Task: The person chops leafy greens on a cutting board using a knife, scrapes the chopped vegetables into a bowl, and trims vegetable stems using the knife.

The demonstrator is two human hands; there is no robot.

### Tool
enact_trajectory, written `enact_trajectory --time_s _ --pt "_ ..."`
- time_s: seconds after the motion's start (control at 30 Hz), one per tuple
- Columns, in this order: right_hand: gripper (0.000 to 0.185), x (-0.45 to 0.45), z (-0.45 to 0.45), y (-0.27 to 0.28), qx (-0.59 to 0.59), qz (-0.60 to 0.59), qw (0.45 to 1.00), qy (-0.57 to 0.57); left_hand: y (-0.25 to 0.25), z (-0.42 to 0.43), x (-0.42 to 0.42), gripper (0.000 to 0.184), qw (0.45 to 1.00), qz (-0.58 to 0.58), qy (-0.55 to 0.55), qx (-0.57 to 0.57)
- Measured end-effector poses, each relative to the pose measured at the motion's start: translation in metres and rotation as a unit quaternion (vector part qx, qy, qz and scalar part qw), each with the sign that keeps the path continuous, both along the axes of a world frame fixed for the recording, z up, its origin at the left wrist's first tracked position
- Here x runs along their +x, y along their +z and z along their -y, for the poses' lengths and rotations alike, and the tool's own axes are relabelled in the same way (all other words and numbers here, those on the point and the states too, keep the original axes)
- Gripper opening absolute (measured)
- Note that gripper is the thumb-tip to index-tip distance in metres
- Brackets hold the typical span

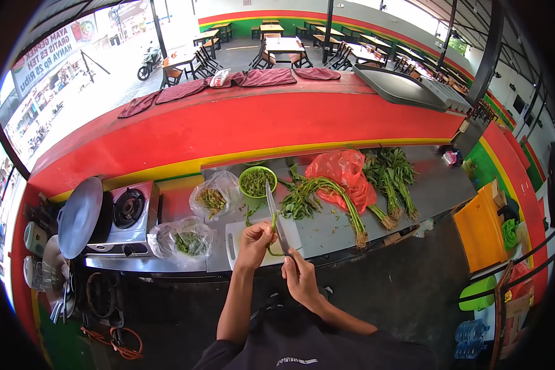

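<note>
My left hand point(257, 243) pinches a green vegetable stem point(274, 251) above a white cutting board point(294, 235). My right hand point(300, 275) is closed round the handle of a knife point(280, 230), whose long blade points up and away, close beside the stem. Whether the blade touches the stem I cannot tell. Just beyond the knife tip, a lime-green bowl point(245, 192) holds chopped greens point(256, 181). To its right lie loose leafy stalks point(300, 202) and a long bunch of leafy greens point(345, 200), partly on a red plastic bag point(339, 168).
Two clear plastic bags of cut greens, one point(205, 196) behind the other point(180, 239), stand left of the board. Further left are a gas stove point(129, 213) and a large wok point(81, 216). More leafy bunches point(393, 179) lie at right. A red wall point(240, 126) rises behind the counter.
</note>
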State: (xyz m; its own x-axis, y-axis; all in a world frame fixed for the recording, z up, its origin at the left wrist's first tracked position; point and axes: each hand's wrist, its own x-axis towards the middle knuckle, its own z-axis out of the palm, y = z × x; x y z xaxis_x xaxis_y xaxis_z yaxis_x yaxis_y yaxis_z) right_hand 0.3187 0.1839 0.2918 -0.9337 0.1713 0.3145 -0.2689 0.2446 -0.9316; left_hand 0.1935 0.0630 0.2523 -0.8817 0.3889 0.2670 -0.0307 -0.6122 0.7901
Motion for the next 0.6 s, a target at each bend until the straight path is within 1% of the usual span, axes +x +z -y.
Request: enact_trajectory --time_s 0.13,0.27,0.37,0.47,0.53,0.6 --pt "0.032 0.001 -0.001 0.000 0.001 0.003 1.000 0.003 0.002 -0.001 -0.003 0.017 1.000 -0.002 0.002 0.005" --pt "0.032 0.004 -0.002 -0.012 0.014 0.014 1.000 0.005 0.004 -0.001 -0.005 0.016 1.000 0.001 0.006 0.016" --pt "0.031 0.006 0.000 -0.015 0.020 0.018 1.000 0.015 -0.004 0.002 -0.013 0.019 0.999 0.002 -0.010 0.033" --pt "0.033 0.006 0.002 -0.006 0.006 0.024 0.999 0.023 -0.005 0.007 -0.013 0.021 1.000 0.005 -0.016 0.024" --pt "0.033 0.004 0.004 -0.003 -0.008 0.007 1.000 0.013 0.000 0.011 -0.008 0.023 0.997 -0.039 -0.051 -0.031" --pt "0.033 0.002 0.004 0.001 -0.016 -0.008 1.000 0.007 0.002 0.011 -0.003 0.024 0.996 -0.049 -0.057 -0.045"
